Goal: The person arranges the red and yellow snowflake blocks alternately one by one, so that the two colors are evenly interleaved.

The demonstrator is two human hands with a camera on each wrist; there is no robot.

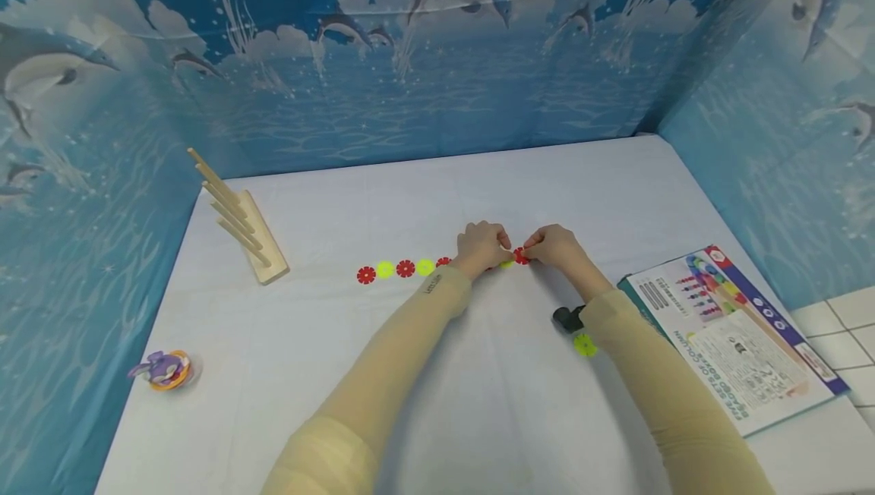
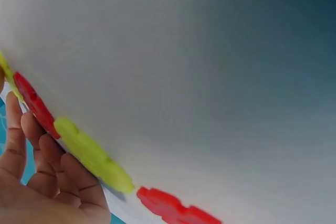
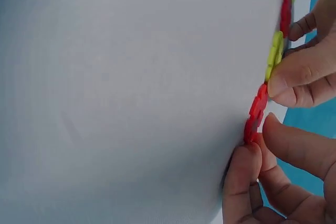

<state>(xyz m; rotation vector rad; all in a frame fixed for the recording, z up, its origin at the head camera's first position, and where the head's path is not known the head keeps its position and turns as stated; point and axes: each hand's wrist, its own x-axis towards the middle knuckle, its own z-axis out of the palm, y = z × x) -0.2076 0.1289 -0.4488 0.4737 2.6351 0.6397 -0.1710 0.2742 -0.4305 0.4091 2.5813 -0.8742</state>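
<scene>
A row of notched, flower-shaped plastic discs, alternating red and yellow-green, runs across the white table; one red disc (image 1: 366,275) marks its left end. My left hand (image 1: 481,246) pinches a yellow-green disc (image 3: 274,56) near the row's right end between thumb and finger. Beside it, my right hand (image 1: 557,246) holds the last red disc (image 3: 256,111) at its outer edge. The edges of these two discs meet in the right wrist view. In the left wrist view, my left fingers (image 2: 47,161) lie along another yellow-green disc (image 2: 93,153). My left hand hides part of the row in the head view.
A loose yellow-green disc (image 1: 585,345) lies by my right forearm, near a black object (image 1: 567,319) at the wrist. A printed box (image 1: 738,335) lies at the right. Leftward are a wooden peg stand (image 1: 263,248) and a small purple-and-orange toy (image 1: 164,370). Dolphin-print curtains (image 1: 437,115) surround the table.
</scene>
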